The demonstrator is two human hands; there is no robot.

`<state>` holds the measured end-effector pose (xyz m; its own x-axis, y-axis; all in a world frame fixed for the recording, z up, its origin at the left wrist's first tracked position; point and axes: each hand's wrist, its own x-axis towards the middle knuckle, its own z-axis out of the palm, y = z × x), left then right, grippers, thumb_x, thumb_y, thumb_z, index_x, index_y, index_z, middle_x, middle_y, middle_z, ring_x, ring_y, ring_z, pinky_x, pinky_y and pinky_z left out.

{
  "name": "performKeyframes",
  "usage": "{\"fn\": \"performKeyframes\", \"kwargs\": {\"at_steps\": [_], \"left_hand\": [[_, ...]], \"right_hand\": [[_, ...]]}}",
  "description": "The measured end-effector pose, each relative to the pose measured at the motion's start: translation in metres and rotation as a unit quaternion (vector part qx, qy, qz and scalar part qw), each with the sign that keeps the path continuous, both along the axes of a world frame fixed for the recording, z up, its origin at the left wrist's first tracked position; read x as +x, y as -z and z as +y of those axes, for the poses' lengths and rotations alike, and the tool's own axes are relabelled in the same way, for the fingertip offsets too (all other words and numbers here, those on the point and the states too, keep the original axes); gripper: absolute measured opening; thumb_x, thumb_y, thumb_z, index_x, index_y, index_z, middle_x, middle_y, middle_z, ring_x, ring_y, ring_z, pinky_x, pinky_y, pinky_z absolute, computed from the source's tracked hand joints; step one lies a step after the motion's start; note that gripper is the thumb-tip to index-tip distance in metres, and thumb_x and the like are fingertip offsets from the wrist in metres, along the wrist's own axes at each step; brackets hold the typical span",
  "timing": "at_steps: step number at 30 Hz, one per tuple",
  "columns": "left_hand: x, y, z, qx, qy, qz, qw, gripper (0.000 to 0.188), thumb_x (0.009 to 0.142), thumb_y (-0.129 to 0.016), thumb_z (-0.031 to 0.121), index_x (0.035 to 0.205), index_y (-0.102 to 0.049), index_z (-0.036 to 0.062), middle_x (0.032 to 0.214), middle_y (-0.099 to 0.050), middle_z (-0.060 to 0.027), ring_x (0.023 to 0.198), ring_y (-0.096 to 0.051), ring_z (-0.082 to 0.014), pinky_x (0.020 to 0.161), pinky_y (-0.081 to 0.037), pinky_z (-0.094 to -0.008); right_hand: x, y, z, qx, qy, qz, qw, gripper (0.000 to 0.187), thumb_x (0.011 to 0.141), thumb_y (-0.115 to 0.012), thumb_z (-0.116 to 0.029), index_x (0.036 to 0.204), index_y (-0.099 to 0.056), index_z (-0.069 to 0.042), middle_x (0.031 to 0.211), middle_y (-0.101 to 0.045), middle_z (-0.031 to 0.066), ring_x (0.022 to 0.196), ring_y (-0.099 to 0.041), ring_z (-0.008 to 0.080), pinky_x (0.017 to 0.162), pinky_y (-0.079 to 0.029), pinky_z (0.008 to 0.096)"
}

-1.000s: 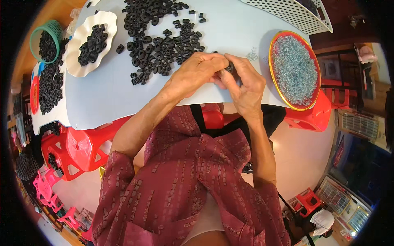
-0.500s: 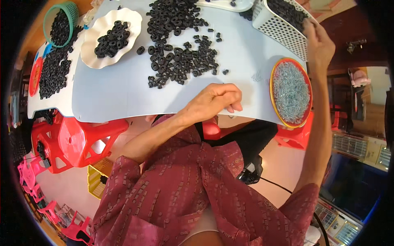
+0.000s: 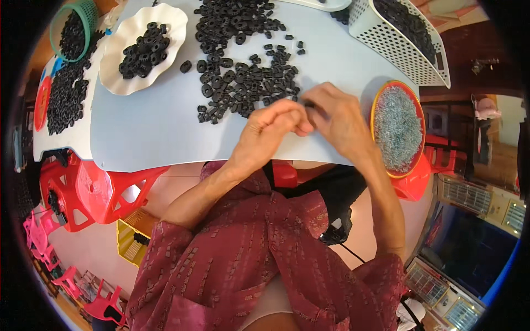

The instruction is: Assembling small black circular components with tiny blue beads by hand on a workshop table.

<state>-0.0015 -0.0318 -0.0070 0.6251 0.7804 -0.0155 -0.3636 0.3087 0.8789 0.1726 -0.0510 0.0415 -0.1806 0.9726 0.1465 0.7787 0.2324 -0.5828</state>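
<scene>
Fingertips of the left hand (image 3: pixel 276 124) and right hand (image 3: pixel 339 118) met, pinching one small black ring (image 3: pixel 310 105) (mostly hidden) beside the ring pile (image 3: pixel 243 83), within easy reach.

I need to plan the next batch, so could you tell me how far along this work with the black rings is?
Done, it seems: black rings fill the white scalloped plate, the green basket and the white perforated tray. In hand: the left hand and right hand meet over one small dark piece at the table's near edge. Left: a large loose pile of rings and a dish of small metal parts.
</scene>
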Motion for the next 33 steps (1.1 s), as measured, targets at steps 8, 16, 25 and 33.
{"fn": "performKeyframes", "kwargs": {"at_steps": [8, 16, 25, 33], "left_hand": [[0.002, -0.007, 0.0, 0.098, 0.024, 0.082, 0.992, 0.018, 0.094, -0.045, 0.013, 0.092, -0.056, -0.0011, 0.083, -0.063, -0.0061, 0.08, -0.058, -0.0112, 0.076, -0.047, -0.0261], [-0.001, -0.006, -0.003, 0.146, 0.033, 0.097, 0.984, 0.013, 0.09, -0.048, 0.01, 0.087, -0.054, -0.0006, 0.075, -0.058, -0.0059, 0.073, -0.053, -0.0126, 0.068, -0.044, -0.0279], [0.0, -0.005, -0.002, 0.18, 0.057, 0.097, 0.977, 0.015, 0.09, -0.047, 0.01, 0.089, -0.056, -0.001, 0.08, -0.06, -0.008, 0.075, -0.056, -0.0161, 0.071, -0.045, -0.0285], [-0.001, -0.008, -0.002, 0.187, 0.05, 0.114, 0.974, 0.015, 0.09, -0.047, 0.01, 0.091, -0.057, -0.0015, 0.082, -0.063, -0.0094, 0.076, -0.058, -0.0168, 0.071, -0.046, -0.0292]], "right_hand": [[0.004, 0.016, 0.039, 0.045, 0.084, 0.017, 0.995, 0.015, 0.076, -0.061, -0.002, 0.09, -0.062, -0.001, 0.078, -0.06, 0.0157, 0.066, -0.061, 0.0309, 0.06, -0.049, 0.0363], [-0.042, -0.006, 0.076, 0.062, -0.071, 0.045, 0.995, 0.019, 0.075, -0.064, -0.003, 0.094, -0.064, -0.001, 0.077, -0.059, 0.0079, 0.058, -0.056, 0.0154, 0.053, -0.043, 0.0266], [-0.062, 0.0, 0.1, 0.02, -0.15, -0.051, 0.987, 0.021, 0.074, -0.064, -0.005, 0.094, -0.062, 0.0, 0.082, -0.06, 0.0144, 0.068, -0.057, 0.028, 0.065, -0.047, 0.0377], [-0.052, 0.008, 0.091, 0.005, -0.093, 0.033, 0.995, 0.016, 0.075, -0.062, -0.002, 0.09, -0.064, 0.001, 0.073, -0.06, 0.0084, 0.056, -0.054, 0.0156, 0.054, -0.045, 0.0301]]}}
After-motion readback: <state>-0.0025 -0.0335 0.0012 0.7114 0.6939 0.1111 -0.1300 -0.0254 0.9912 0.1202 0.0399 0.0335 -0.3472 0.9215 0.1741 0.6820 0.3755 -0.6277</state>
